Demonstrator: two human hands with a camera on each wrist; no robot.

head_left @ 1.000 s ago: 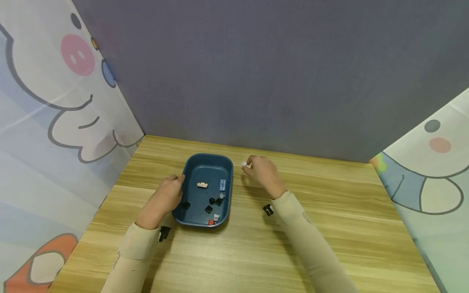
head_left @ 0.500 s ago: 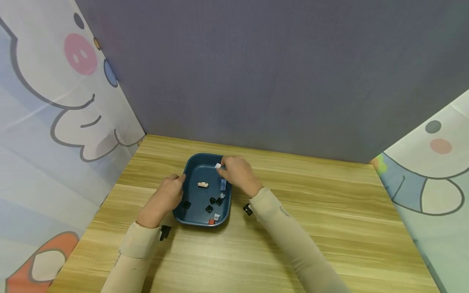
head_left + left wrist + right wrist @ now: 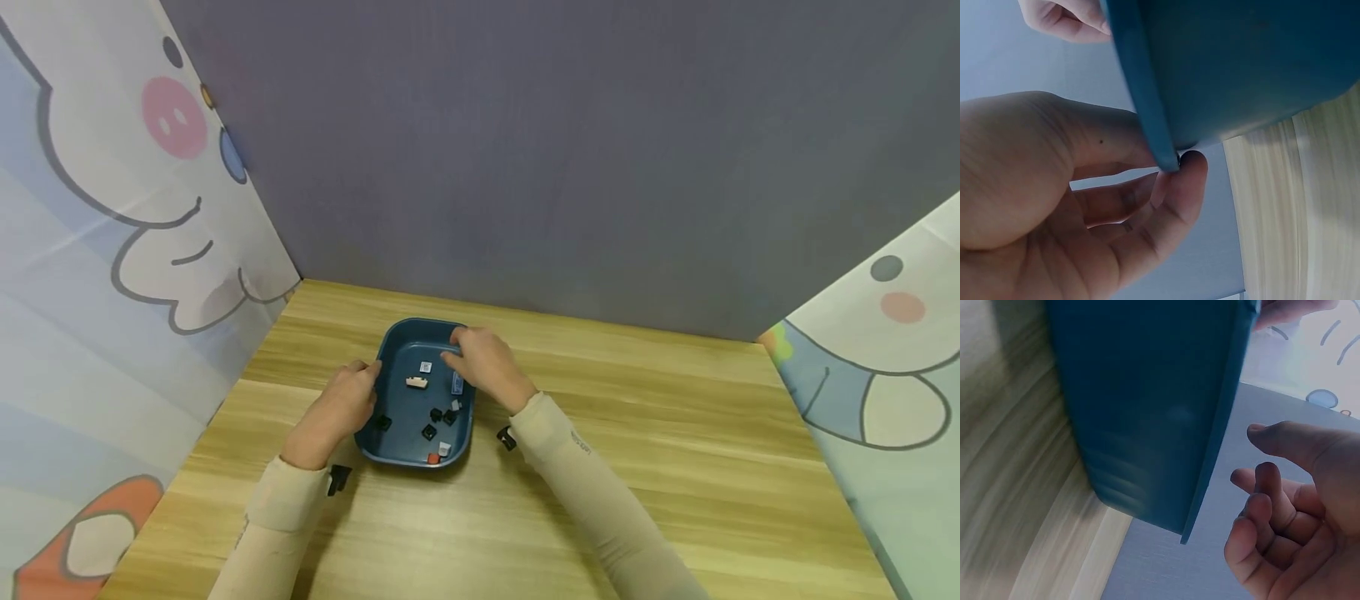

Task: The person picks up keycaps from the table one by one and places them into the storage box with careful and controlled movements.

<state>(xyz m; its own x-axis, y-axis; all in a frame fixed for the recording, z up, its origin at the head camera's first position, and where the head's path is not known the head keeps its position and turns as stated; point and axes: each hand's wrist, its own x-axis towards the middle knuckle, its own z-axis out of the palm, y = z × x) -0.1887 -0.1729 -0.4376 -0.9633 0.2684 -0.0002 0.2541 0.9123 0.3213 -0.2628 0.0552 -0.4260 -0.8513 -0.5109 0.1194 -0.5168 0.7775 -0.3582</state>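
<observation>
A dark blue tray [image 3: 408, 408] stands on the wooden table. My left hand [image 3: 341, 404] pinches its left rim between thumb and finger, as the left wrist view shows with the tray's lip [image 3: 1141, 81]. Over the tray's upper right rim hovers my right hand [image 3: 486, 362], its fingers loosely bent and apart with nothing between them; the right wrist view shows this hand [image 3: 1291, 512] beside the tray wall [image 3: 1154, 425]. A small white square piece [image 3: 426, 367], resembling a keycap, lies on the tray floor, just above a cream-coloured piece [image 3: 417, 382].
In the tray are also a blue printed piece [image 3: 457, 383], several small black pieces [image 3: 429, 432], a white one [image 3: 445, 449] and a red one [image 3: 433, 458]. Wooden table [image 3: 637, 433] extends to the right; a grey panel [image 3: 525, 167] rises behind it.
My right hand has carried the small white piece leftward from beside the tray to above it and let it go onto the tray floor. The left hand stays on the rim.
</observation>
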